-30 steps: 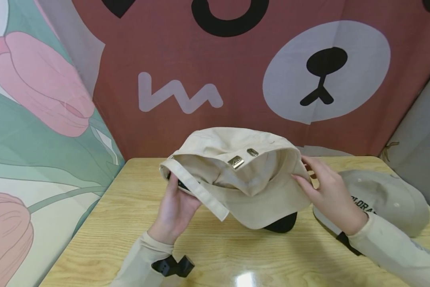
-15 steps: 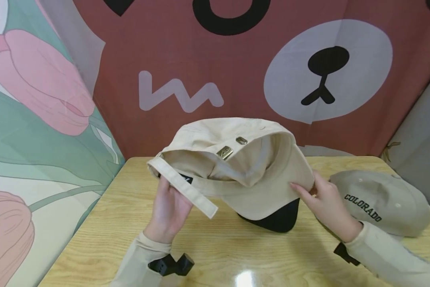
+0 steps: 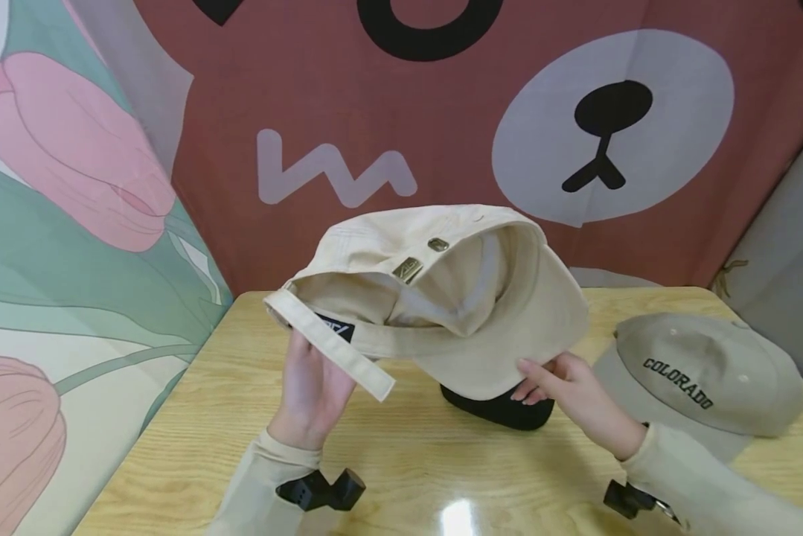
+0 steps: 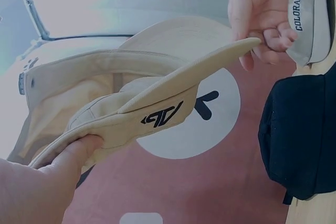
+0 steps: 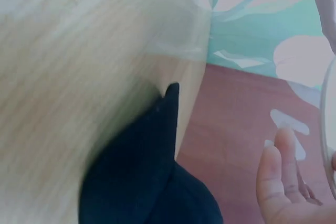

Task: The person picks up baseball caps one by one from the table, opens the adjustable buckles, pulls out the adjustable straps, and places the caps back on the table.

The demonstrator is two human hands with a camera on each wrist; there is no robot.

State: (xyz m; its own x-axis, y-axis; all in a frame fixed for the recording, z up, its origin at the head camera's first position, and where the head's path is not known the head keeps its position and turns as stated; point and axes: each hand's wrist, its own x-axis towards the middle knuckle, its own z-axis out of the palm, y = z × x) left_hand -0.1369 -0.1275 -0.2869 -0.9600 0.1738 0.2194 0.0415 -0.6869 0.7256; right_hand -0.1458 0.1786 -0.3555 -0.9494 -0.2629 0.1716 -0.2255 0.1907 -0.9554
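A cream baseball cap (image 3: 347, 246) is held up above the table, its inside facing me and its brim pointing right. Its loose back strap (image 3: 347, 361) hangs down at the left, and small metal fittings (image 3: 408, 269) sit on the opposite edge. My left hand (image 3: 310, 394) grips the cap's left side from below, with the thumb on the edge in the left wrist view. At the brim (image 3: 508, 350), my right hand (image 3: 578, 394) pinches the lower right edge. The left wrist view shows a dark logo (image 4: 161, 115) on the front.
Behind the cream cap, a black cap (image 3: 498, 409) rests on the wooden table (image 3: 193, 417). To the right lies a grey-beige cap (image 3: 716, 372) lettered COLORADO. A printed cloth (image 3: 441, 134) hangs at the table's far edge.
The cream cap has risen and shifted slightly left, tilting a little. My right hand has slid down the brim to its lower edge, uncovering the COLORADO cap. My left hand keeps its grip.
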